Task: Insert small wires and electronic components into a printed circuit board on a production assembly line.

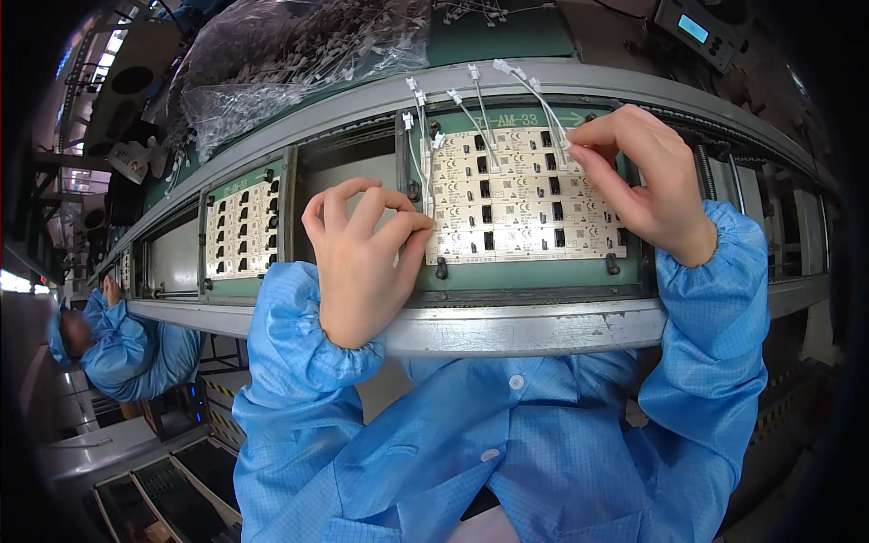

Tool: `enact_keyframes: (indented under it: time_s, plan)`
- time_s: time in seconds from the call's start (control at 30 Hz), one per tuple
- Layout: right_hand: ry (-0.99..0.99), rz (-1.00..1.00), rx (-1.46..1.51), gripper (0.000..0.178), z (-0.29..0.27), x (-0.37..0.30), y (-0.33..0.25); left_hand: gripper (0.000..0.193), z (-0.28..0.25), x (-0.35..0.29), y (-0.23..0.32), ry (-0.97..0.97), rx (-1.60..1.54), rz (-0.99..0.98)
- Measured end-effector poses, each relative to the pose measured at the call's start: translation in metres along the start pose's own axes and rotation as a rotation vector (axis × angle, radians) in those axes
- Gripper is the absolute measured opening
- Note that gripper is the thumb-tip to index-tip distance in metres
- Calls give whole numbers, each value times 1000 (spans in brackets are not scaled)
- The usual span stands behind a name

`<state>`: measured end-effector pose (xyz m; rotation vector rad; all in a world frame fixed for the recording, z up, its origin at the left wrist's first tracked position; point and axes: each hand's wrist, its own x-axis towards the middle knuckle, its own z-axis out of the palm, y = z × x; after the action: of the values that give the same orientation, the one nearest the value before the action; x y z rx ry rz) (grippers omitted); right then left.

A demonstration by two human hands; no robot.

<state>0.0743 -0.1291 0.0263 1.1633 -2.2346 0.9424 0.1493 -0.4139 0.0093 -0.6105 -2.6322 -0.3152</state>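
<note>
A panel of cream circuit boards (525,233) with black parts lies in a green carrier (534,273) in front of me. Several white cables (477,81) with white plugs lean over its far edge, their lower ends on the boards. My left hand (364,240) is at the panel's left edge, thumb and forefinger closed on the lower end of a white cable (419,163). At the far right part of the panel, my right hand (647,172) pinches the end of another white cable (543,101). The fingertips partly hide both cable ends.
A metal conveyor rail (525,338) runs along the near side. Another carrier with a board panel (243,226) sits to the left. Beyond the far rail lies a clear plastic bag (299,68) of cables; a device with a lit display (693,29) stands far right. A co-worker (136,348) sits far left.
</note>
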Motion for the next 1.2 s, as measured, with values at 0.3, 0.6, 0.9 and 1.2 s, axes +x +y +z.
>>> enact_keyframes:
  time_s: [0.3,0.6,0.9,1.2]
  plan:
    - [43,22,25,7,4,1,-3,11,3,-1,2,40,70,20]
    - [51,22,9,7,4,2,-5,11,3,-1,5,65,119,78]
    - [19,-6,-25,8,7,7,-7,12,4,-6,-2,83,85,89]
    - [-12,3,-13,9,4,1,-4,13,4,-6,7,83,169,131]
